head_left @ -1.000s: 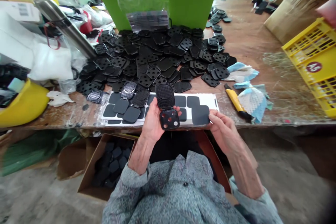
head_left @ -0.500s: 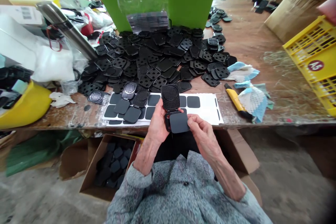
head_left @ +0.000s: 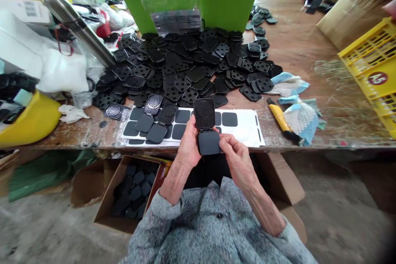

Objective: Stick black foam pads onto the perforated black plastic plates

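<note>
An opened black hinged piece point(head_left: 204, 114) is in my left hand point(head_left: 189, 145), its patterned half up and its flat half toward me. A dark rounded-square pad point(head_left: 208, 143) lies over the flat half, lined up with it. The fingers of my right hand point(head_left: 233, 150) pinch the pad's right edge. Behind my hands lies a white sheet point(head_left: 247, 128) with rows of dark pads. Two opened hinged pieces point(head_left: 156, 133) rest on its left part. Beyond it spreads a large heap of black pieces point(head_left: 185, 66).
A yellow cutter point(head_left: 279, 119) and blue-white cloths point(head_left: 300, 117) lie right of the sheet. A yellow crate point(head_left: 371, 70) stands far right, a steel flask point(head_left: 80, 31) and yellow bowl point(head_left: 40, 121) left. Below the table edge, a cardboard box point(head_left: 123, 225) holds dark pieces.
The pad has moved left onto the flat half of the hinged piece and now covers it; before, it sat off to the right. The view has shifted slightly.
</note>
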A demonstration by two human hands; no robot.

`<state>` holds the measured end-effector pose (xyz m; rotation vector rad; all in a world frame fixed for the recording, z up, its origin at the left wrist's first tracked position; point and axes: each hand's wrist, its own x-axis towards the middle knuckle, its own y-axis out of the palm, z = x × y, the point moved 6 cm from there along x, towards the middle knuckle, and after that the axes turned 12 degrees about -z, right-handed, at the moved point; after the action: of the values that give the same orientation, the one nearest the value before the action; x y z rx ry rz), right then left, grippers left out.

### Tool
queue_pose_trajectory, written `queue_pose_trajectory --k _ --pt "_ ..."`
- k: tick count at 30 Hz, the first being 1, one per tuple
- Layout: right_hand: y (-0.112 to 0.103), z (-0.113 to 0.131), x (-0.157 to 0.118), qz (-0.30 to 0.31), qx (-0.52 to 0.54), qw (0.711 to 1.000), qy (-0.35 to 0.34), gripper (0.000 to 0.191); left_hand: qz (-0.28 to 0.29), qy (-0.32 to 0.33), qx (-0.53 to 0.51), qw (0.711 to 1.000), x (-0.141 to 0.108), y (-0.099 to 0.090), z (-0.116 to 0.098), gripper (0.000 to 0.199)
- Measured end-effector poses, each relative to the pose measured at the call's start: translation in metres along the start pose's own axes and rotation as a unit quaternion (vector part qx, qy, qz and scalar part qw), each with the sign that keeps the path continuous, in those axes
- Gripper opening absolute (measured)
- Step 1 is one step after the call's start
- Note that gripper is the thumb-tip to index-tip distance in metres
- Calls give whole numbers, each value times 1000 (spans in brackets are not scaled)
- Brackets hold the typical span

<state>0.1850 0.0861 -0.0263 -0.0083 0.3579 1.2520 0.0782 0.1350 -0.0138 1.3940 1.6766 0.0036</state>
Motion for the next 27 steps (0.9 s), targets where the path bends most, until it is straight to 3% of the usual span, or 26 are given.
queue_pose_trajectory --k 17,27 --pt "1 2 2 -6 -16 1000 -15 18 11 -2 -5 1000 3 -2 2 40" --pt "2 3 3 -3 -34 999 -27 16 -11 -7 -1 1000 4 -4 2 41"
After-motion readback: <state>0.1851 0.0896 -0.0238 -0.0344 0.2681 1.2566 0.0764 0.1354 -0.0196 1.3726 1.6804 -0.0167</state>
